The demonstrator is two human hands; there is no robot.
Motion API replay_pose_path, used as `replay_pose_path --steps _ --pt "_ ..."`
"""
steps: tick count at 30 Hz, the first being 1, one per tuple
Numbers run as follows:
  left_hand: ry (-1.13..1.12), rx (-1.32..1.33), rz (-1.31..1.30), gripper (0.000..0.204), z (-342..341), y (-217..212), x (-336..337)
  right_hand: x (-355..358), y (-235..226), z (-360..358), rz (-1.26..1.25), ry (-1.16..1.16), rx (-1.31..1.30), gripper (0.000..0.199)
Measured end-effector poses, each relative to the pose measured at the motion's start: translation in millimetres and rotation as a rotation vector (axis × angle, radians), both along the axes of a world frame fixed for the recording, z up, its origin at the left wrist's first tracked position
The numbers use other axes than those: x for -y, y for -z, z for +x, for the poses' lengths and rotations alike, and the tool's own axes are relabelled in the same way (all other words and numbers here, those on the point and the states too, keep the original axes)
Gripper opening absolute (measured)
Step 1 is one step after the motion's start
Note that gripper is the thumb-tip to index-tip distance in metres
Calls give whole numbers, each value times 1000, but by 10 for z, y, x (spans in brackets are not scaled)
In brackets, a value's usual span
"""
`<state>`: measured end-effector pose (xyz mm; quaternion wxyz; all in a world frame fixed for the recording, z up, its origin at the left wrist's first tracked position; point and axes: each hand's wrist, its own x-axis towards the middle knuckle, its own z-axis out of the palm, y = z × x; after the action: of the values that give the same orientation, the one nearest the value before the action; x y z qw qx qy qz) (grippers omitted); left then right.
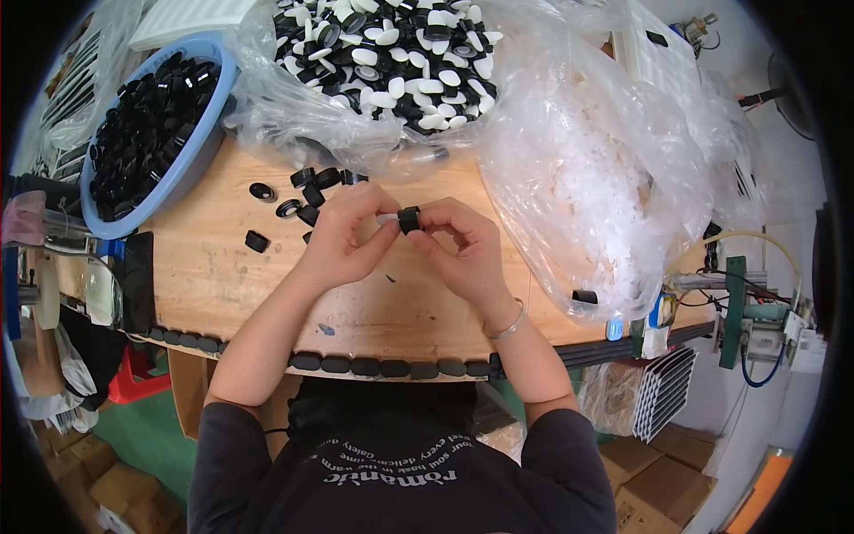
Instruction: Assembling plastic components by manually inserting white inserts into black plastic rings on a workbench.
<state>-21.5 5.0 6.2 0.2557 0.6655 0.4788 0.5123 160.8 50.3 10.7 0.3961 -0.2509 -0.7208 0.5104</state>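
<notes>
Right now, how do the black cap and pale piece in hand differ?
The black cap is dark and blocky; the pale piece is whitish. The right hand pinches the cap, while the left hand holds the pale piece. The cap's side shows, whereas the pale piece is partly covered. Both are held above the wooden table.

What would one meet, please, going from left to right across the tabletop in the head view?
Blue oval plastic basin, loose small black piece, left hand, held black cylindrical piece, right hand, clear plastic bag of small white pieces.
</notes>
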Motion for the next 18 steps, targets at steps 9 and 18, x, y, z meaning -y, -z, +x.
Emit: replay_pose_path --steps 9,18 --pt "-33 101 117 13 98 -9 48 148 -48 -89 -98 178 -189 18" --pt "20 36 80 17 74 43 19 15 -100 2 323 116 50 21"
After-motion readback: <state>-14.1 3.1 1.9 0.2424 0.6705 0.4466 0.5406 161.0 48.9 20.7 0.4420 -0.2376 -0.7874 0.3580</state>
